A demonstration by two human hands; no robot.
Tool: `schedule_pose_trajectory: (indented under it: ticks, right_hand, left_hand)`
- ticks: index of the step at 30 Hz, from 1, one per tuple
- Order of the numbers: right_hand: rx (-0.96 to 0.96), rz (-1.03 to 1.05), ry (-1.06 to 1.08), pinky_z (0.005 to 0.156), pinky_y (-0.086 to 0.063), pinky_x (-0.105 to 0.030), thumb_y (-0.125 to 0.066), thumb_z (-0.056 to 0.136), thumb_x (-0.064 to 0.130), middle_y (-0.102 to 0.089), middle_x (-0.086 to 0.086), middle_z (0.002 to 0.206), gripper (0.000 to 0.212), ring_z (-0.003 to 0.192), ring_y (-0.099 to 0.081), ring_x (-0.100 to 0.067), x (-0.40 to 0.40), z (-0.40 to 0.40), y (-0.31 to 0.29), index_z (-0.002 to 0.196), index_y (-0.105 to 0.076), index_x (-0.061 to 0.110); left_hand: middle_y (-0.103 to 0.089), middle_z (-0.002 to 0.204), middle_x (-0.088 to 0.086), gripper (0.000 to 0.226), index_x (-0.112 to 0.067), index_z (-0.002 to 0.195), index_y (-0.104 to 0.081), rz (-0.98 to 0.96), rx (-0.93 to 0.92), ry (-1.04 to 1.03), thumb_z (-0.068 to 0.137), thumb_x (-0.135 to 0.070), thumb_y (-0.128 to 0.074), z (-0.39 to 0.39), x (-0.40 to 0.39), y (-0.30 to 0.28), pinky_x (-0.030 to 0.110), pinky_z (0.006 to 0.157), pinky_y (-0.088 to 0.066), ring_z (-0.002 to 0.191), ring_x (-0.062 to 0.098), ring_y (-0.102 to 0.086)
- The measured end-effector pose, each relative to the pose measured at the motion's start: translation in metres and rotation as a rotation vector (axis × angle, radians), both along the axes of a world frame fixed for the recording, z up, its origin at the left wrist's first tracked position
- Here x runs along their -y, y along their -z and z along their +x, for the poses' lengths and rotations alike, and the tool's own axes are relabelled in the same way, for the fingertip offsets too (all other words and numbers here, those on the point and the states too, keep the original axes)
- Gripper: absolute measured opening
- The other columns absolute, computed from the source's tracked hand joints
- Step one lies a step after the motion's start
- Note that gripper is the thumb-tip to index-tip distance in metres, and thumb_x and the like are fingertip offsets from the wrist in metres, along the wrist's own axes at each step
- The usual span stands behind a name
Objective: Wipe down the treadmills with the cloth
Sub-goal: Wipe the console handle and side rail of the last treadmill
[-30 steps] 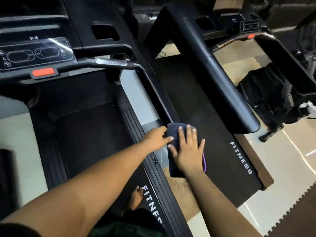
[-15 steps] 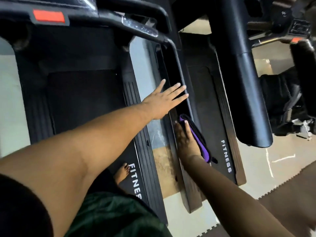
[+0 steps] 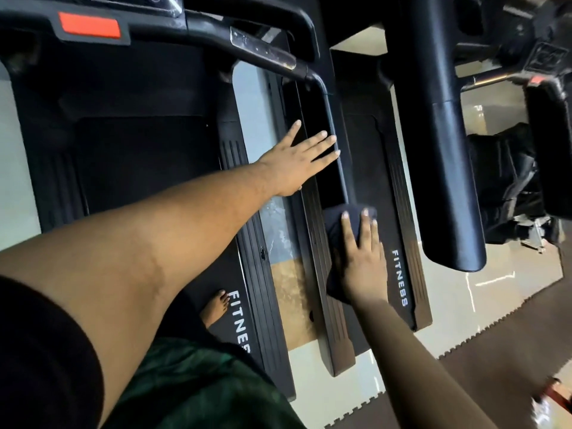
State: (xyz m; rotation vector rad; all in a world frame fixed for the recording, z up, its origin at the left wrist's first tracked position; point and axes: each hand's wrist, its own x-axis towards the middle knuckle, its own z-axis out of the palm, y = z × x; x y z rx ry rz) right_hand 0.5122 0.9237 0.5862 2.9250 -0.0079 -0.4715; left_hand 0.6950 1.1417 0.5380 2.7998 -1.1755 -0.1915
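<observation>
My right hand (image 3: pixel 363 261) flat with fingers straight, pressing a dark cloth (image 3: pixel 335 230) onto the left side rail of the right treadmill (image 3: pixel 399 187), my left hand (image 3: pixel 298 159) spread wide, holding nothing, reaching toward its black handrail (image 3: pixel 335 140), 2 treadmills side by side.

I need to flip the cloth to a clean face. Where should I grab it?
Probably the far bunched end of the cloth, from above: it bulges past the right hand's fingertips on the treadmill deck, while the flat palm covers the rest.
</observation>
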Motion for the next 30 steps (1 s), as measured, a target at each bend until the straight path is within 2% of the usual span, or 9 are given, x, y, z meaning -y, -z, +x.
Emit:
schedule_pose_trajectory:
  ticks: [3,6,8,11,14,19,24,27,30]
  right_hand:
    - [-0.071,-0.209,-0.089,0.117,-0.022,-0.071,-0.069,0.076,0.011,0.003,-0.018,0.171,0.104,0.155,-0.006,-0.048,0.013,-0.051,-0.004,0.165,-0.015,0.02]
    - [-0.207,-0.376,-0.315,0.114,0.002,-0.08,-0.058,0.086,0.025,0.019,-0.019,0.169,0.083,0.15,0.019,-0.056,-0.006,-0.007,-0.001,0.162,-0.025,0.012]
    - [-0.316,-0.52,-0.492,0.108,0.014,-0.082,-0.042,0.1,0.035,0.016,-0.023,0.169,0.07,0.145,0.03,-0.056,-0.03,0.028,0.008,0.161,-0.021,0.007]
    - [-0.344,-0.692,-0.597,0.109,0.019,-0.078,-0.04,0.101,0.052,0.007,-0.025,0.169,0.08,0.145,0.034,-0.052,-0.051,0.062,0.018,0.161,-0.016,0.005]
    - [-0.224,-0.468,-0.401,0.114,0.01,-0.077,-0.041,0.098,0.033,0.018,-0.011,0.171,0.078,0.152,0.029,-0.038,-0.028,0.051,0.013,0.165,-0.006,0.015]
    - [-0.123,0.058,0.091,0.117,-0.034,-0.059,-0.06,0.096,0.027,0.029,0.004,0.168,0.099,0.159,0.001,-0.036,0.003,0.004,-0.016,0.16,0.015,0.044]
    - [0.047,0.187,0.12,0.117,-0.033,-0.06,-0.054,0.102,0.038,-0.009,-0.015,0.171,0.08,0.151,-0.023,-0.047,-0.044,0.122,0.005,0.163,-0.002,0.032]
    - [0.052,0.134,0.081,0.118,-0.032,-0.06,-0.057,0.1,0.039,-0.006,-0.013,0.171,0.083,0.153,-0.019,-0.044,-0.03,0.101,0.006,0.163,-0.003,0.034]
    - [-0.088,-0.095,0.006,0.113,-0.033,-0.067,-0.072,0.082,0.02,0.008,-0.013,0.172,0.106,0.156,-0.007,-0.047,-0.008,0.025,0.0,0.165,-0.006,0.029]
  left_hand:
    - [0.019,0.17,0.011,0.105,-0.019,0.162,0.015,0.013,-0.005,0.051,0.093,-0.012,-0.064,-0.007,0.006,-0.001,0.07,0.121,-0.005,0.158,0.026,0.012]
    - [0.022,0.17,0.009,0.106,-0.019,0.161,0.017,0.008,0.028,0.039,0.092,-0.011,-0.062,0.006,-0.006,-0.003,0.07,0.121,-0.003,0.158,0.026,0.013]
    - [0.023,0.169,0.01,0.109,-0.018,0.161,0.02,0.029,0.051,0.022,0.091,-0.012,-0.063,0.012,-0.013,0.002,0.07,0.121,0.0,0.158,0.026,0.014]
    - [0.023,0.169,0.011,0.112,-0.016,0.16,0.022,0.068,0.1,0.022,0.087,-0.006,-0.063,0.024,-0.012,0.009,0.071,0.12,0.001,0.158,0.027,0.014]
    - [0.021,0.17,0.011,0.11,-0.015,0.159,0.022,0.089,0.13,0.023,0.086,-0.002,-0.06,0.035,-0.015,0.011,0.073,0.119,-0.001,0.158,0.027,0.012]
    - [0.019,0.17,0.012,0.103,-0.016,0.16,0.02,0.113,0.16,0.066,0.09,-0.004,-0.054,0.037,-0.013,-0.001,0.071,0.12,0.0,0.159,0.027,0.011]
    - [0.008,0.172,0.01,0.098,-0.021,0.163,0.012,0.196,0.208,0.08,0.094,-0.016,-0.058,0.074,-0.023,-0.022,0.078,0.116,0.0,0.159,0.028,0.002]
    - [0.007,0.173,0.008,0.097,-0.026,0.162,0.013,0.245,0.219,0.109,0.095,-0.012,-0.056,0.089,-0.029,-0.028,0.081,0.113,0.0,0.159,0.03,-0.002]
    - [0.006,0.173,0.009,0.096,-0.024,0.162,0.012,0.251,0.227,0.16,0.094,-0.011,-0.054,0.087,-0.022,-0.029,0.082,0.112,0.001,0.159,0.029,-0.003]
